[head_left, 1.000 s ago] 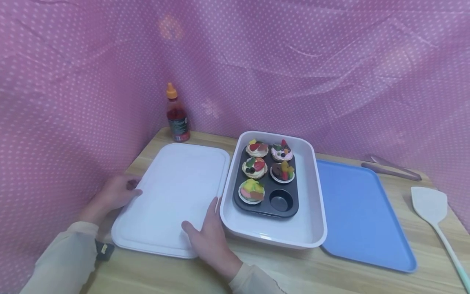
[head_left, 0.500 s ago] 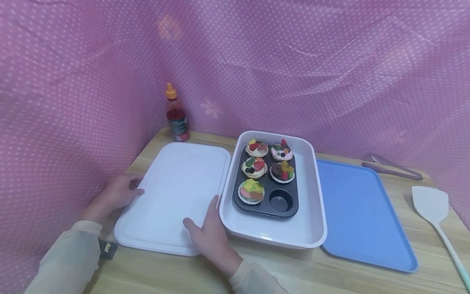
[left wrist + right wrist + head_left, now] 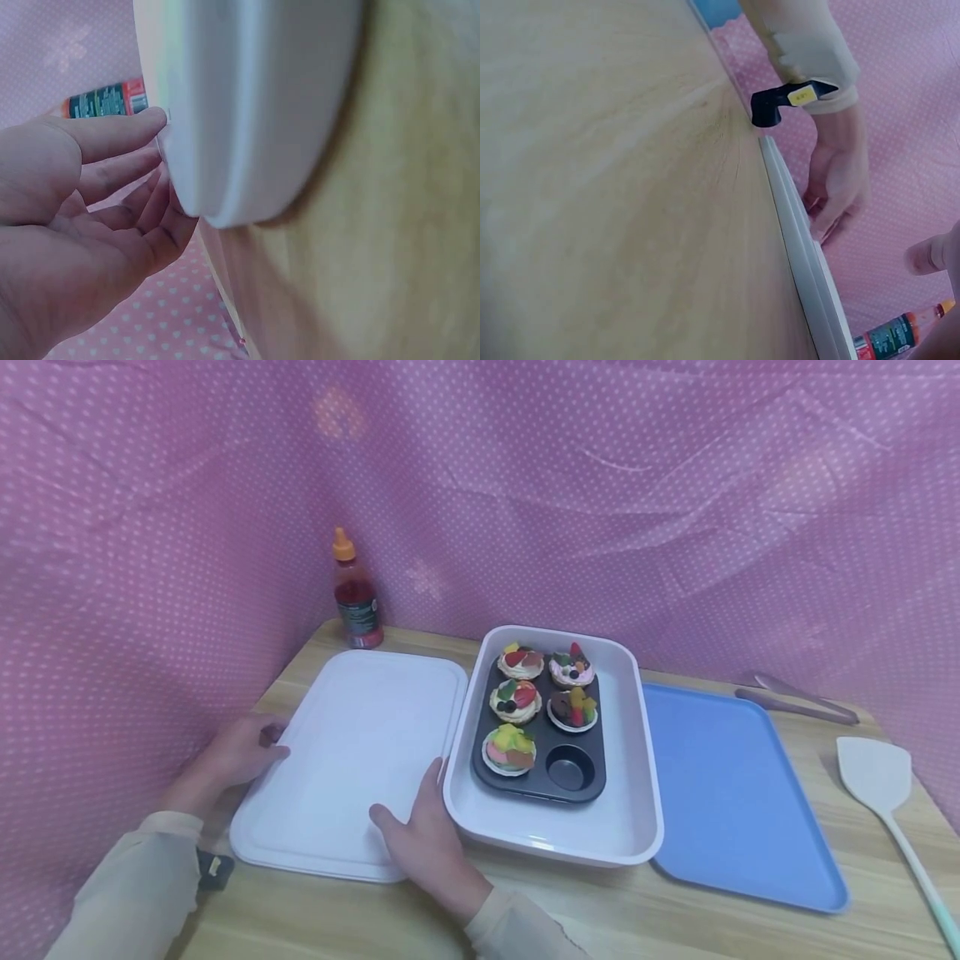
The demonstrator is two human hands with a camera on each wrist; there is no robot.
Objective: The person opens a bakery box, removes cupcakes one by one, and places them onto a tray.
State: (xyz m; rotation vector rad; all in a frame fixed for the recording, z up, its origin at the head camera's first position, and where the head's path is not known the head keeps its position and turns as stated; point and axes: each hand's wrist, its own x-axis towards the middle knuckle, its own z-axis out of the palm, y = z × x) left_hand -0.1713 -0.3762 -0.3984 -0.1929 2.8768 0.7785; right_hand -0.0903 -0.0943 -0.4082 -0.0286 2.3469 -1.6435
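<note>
A flat white lid with rounded corners and a stepped edge (image 3: 360, 760) lies on the left part of the table. At its left edge my left hand (image 3: 240, 752) pinches the rim, thumb on top and fingers curled against the side in the left wrist view. My right hand (image 3: 427, 843) rests along the lid's right edge, index finger straight and thumb spread over the surface. Just right of that hand stands a deep white bin (image 3: 648, 760). Inside it sits a dark muffin tin (image 3: 536, 789) with several fruit-topped tarts (image 3: 516, 700) and one bare cup.
A sauce bottle (image 3: 357, 606) with an orange cap stands behind the lid. Right of the bin lies a blue tray (image 3: 735, 793), partly under the bin's rim. Tongs (image 3: 802, 706) and a white spatula (image 3: 873, 772) lie at the far right. Pink dotted cloth hangs behind.
The lid has slid very slightly to the right, closer to the bin, with both hands staying on its edges. The head view has shifted a little.
</note>
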